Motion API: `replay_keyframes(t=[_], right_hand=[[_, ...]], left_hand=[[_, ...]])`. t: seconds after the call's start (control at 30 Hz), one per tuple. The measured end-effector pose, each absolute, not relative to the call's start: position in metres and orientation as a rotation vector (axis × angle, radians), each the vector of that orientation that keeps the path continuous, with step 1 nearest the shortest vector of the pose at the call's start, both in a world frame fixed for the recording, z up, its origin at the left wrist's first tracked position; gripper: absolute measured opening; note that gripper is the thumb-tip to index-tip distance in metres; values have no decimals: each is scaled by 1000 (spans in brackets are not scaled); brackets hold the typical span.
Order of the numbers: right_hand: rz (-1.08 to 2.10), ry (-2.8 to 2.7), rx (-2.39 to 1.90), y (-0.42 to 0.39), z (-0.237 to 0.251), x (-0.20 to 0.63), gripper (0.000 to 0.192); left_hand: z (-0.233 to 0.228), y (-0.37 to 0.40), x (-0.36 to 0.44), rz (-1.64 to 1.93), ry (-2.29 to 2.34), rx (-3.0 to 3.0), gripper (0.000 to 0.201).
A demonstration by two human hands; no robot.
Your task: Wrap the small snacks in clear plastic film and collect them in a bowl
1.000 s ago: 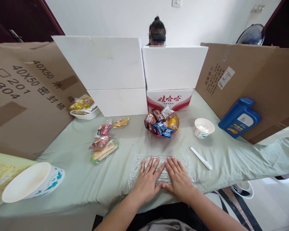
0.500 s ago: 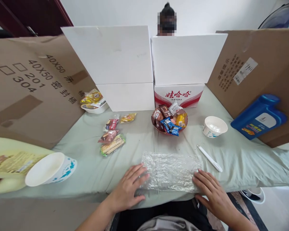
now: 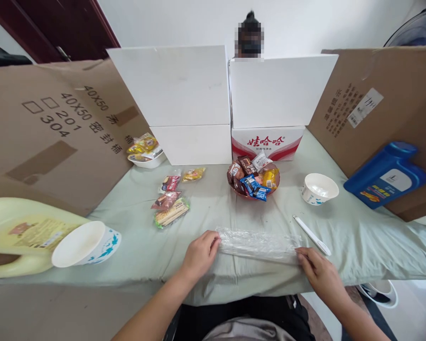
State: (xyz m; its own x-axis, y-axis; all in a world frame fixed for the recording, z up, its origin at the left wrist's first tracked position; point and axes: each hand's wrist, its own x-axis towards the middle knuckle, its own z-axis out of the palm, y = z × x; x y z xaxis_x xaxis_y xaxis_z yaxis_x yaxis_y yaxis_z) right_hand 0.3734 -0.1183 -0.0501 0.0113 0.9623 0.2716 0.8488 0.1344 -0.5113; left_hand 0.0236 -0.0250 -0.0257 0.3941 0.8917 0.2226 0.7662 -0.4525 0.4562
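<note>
A clear plastic bag (image 3: 257, 242), crinkled and folded to a narrow strip, lies across the near part of the cloth-covered table. At its left end my left hand (image 3: 201, 253) pinches the film between thumb and fingers. My right hand (image 3: 317, 270) grips the other end the same way. Just beyond my right hand lies a white utility knife (image 3: 311, 235). Past the bag stands a reddish bowl (image 3: 242, 193) heaped with wrapped snacks (image 3: 252, 180).
Wrapped snacks (image 3: 172, 212) lie left of centre. Paper bowls stand at left (image 3: 108, 244) and right (image 3: 317, 195). A yellow jug (image 3: 17, 227) and a blue bottle (image 3: 385, 175) flank the table (image 3: 206, 213). Cardboard (image 3: 49, 142) and white boxes (image 3: 195, 144) wall the back; a person's head shows beyond.
Both hands went from lying flat with fingers spread to pinching the bag's ends. The bag is now much narrower from front to back. The view has shifted slightly.
</note>
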Motion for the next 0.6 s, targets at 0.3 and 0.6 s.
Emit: replay_keyframes(t=[0.3, 0.6], right_hand=[[19, -1850, -2097, -95, -58, 360, 33], [-119, -1914, -2221, -84, -50, 356, 31]], left_hand=[[-35, -8, 52, 174, 1831, 2463, 19], [-33, -11, 51, 183, 1824, 2456, 16]])
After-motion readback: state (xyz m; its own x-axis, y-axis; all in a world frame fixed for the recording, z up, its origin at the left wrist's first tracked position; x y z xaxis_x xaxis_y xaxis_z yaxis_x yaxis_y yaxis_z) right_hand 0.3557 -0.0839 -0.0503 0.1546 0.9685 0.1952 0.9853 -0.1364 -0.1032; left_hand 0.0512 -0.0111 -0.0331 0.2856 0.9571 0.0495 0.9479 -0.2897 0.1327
